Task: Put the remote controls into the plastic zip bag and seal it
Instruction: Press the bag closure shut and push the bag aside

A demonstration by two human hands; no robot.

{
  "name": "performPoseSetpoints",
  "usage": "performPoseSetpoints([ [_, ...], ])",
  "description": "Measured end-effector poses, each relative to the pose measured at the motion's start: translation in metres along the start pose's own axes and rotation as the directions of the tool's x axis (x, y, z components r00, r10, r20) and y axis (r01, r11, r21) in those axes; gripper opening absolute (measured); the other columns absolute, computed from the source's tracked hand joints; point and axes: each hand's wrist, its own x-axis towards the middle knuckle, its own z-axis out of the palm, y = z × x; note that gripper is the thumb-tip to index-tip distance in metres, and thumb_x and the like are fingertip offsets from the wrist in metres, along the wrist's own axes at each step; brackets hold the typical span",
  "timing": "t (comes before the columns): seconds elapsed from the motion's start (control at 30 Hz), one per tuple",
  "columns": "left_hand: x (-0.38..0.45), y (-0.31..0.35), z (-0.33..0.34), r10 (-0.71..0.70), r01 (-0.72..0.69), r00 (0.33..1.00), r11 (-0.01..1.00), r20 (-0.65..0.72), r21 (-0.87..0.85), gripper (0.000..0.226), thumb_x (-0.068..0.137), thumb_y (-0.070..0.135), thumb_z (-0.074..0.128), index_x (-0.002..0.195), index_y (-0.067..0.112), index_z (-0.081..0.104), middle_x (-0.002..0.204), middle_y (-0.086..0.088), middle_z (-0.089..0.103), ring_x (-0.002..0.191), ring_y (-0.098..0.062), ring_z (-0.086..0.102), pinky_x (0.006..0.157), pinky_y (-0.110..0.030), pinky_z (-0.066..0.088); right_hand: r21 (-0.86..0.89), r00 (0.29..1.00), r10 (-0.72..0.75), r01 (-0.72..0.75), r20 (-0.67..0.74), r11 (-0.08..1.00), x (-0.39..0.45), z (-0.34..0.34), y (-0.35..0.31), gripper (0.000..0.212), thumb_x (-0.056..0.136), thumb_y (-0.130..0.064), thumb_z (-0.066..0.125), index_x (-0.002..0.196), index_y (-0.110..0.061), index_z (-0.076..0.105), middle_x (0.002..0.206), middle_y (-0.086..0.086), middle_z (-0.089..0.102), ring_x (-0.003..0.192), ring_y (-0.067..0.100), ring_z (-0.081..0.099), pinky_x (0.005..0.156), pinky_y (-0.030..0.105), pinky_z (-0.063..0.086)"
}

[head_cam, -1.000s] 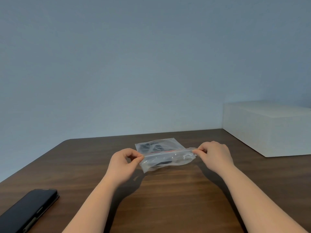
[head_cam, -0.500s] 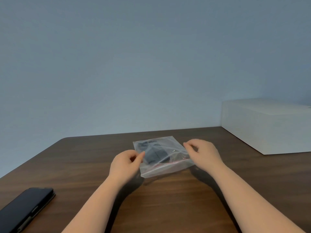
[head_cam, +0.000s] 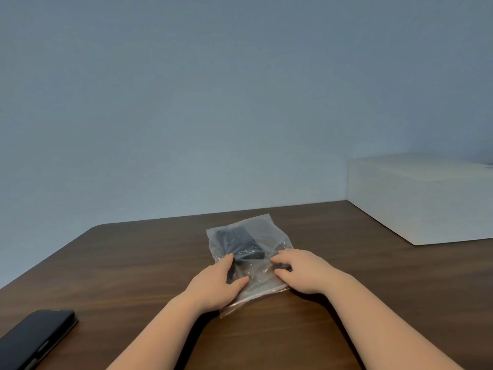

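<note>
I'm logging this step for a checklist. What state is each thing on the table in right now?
Zip bag: flat on the table, zip end toward the person; seal unclear.
Remote controls: inside the bag.
Left hand: open, resting on the bag.
Right hand: open, resting on the bag.
Black case: closed, lying flat.
White box: closed.

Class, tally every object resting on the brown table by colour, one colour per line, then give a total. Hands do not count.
Clear: 1, the zip bag
Black: 2, the remote bundle inside it (separate remotes cannot be told apart) and the flat case
White: 1, the box
Total: 4
</note>
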Motion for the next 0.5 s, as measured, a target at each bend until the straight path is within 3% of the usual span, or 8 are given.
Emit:
performPoseSetpoints([
  [0.1,0.009,0.007,0.0,0.011,-0.011,1.0,1.0,0.026,0.019,0.069,0.088,0.054,0.042,0.144,0.025,0.014,0.146,0.0,0.039,0.13,-0.024,0.039,0.107,-0.035,0.034,-0.019,1.0,0.024,-0.025,-0.01,1.0,0.0,-0.001,0.007,0.036,0.095,-0.033,0.041,0.128,-0.027,0.054,0.136,0.0,0.054,0.122,0.022,0.05,0.1,0.04,0.045],
  [0.17,0.015,0.015,0.0,0.03,-0.032,0.999,0.999,0.04,0.032,0.067,0.09,0.051,0.041,0.145,0.024,0.011,0.148,-0.001,0.037,0.134,-0.026,0.035,0.113,-0.035,0.025,-0.031,0.999,0.05,-0.05,-0.02,0.998,0.002,-0.002,0.014,0.033,0.095,-0.032,0.039,0.123,-0.024,0.057,0.131,0.002,0.057,0.117,0.024,0.052,0.098,0.041,0.045],
  [0.27,0.025,0.029,0.002,0.052,-0.054,0.997,0.998,0.059,0.037,0.064,0.092,0.046,0.039,0.145,0.021,0.012,0.146,-0.005,0.04,0.135,-0.027,0.033,0.115,-0.035,0.017,-0.034,0.995,0.086,-0.087,-0.048,0.996,0.006,-0.001,0.025,0.033,0.097,-0.029,0.035,0.12,-0.023,0.057,0.128,0.003,0.057,0.116,0.023,0.052,0.105,0.043,0.035],
  [0.4,0.044,0.041,0.006,0.091,-0.093,0.994,0.996,0.068,0.016,0.055,0.093,0.043,0.04,0.14,0.02,0.023,0.142,-0.008,0.045,0.131,-0.029,0.038,0.114,-0.035,0.019,-0.048,0.991,0.106,-0.11,-0.076,0.993,0.01,-0.002,0.044,0.038,0.099,-0.031,0.029,0.13,-0.026,0.051,0.138,0.001,0.05,0.126,0.021,0.045,0.114,0.045,0.023],
  [0.5,0.059,0.052,0.011,0.127,-0.128,0.989,0.992,0.078,0.008,0.055,0.093,0.044,0.04,0.14,0.02,0.023,0.148,-0.005,0.038,0.134,-0.027,0.035,0.115,-0.036,0.016,-0.066,0.99,0.117,-0.122,-0.074,0.99,0.008,-0.008,0.063,0.04,0.1,-0.032,0.027,0.134,-0.027,0.047,0.144,0.001,0.046,0.131,0.02,0.041,0.116,0.045,0.017],
])
